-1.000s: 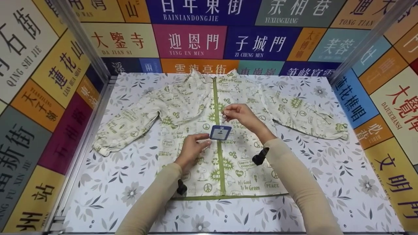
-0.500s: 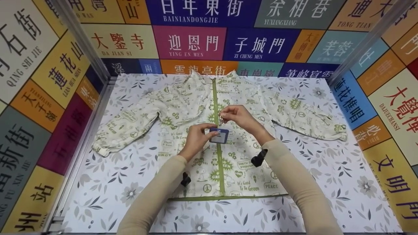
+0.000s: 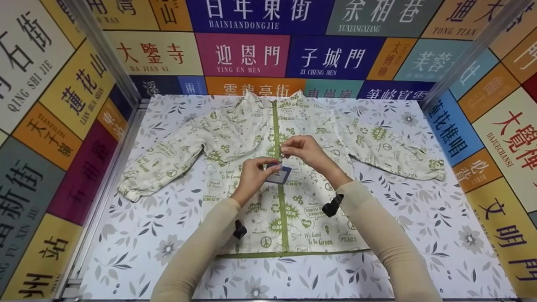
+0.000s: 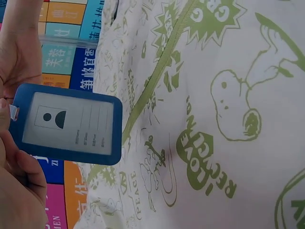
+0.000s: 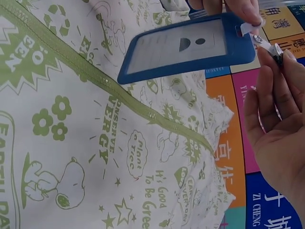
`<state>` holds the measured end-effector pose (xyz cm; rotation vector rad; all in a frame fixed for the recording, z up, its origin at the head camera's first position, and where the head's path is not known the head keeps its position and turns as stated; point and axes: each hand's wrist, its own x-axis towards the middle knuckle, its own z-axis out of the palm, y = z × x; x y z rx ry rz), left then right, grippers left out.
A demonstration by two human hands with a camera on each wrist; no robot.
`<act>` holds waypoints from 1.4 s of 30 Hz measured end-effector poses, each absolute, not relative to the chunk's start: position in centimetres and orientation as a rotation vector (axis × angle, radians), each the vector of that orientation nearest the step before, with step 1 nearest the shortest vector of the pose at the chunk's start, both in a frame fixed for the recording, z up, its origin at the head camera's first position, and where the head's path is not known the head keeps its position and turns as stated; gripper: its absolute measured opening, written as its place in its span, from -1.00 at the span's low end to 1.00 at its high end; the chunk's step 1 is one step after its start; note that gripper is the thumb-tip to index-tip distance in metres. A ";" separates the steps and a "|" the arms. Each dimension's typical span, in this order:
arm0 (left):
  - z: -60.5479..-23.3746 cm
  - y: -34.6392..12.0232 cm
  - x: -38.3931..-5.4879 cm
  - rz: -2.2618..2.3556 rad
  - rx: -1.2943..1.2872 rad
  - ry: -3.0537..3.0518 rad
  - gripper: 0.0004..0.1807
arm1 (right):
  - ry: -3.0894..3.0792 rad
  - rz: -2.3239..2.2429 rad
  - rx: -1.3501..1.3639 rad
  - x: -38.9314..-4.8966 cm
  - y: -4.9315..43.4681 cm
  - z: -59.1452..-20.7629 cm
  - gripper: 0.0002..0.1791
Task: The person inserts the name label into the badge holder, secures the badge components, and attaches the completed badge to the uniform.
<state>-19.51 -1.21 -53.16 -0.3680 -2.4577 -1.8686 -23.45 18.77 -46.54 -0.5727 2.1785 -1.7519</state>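
Note:
A blue-framed ID badge holder hangs above the green-and-white printed jacket, close to its green zip line. My left hand pinches the holder at its top edge, beside the slot. In the left wrist view the badge card, with a simple figure and text lines, faces the camera. A short clear strap runs from the slot to a small metal clip. That clip is pinched between the thumb and fingers of my right hand, just above and right of the left hand.
The jacket lies spread front up, with its left-side sleeve and right-side sleeve stretched outward. Under it is a white leaf-patterned table covering. Colourful printed panels and metal posts enclose the back and sides.
My left hand has moved up and right and taken hold of the badge holder's top edge. My right hand has shifted slightly left, and the holder has tilted and moved a little left.

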 end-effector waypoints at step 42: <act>-56.0 -2.4 -21.5 -2.005 -0.066 -2.447 -0.84 | 2.240 -1.996 -0.402 -24.8 14.8 -53.9 -0.66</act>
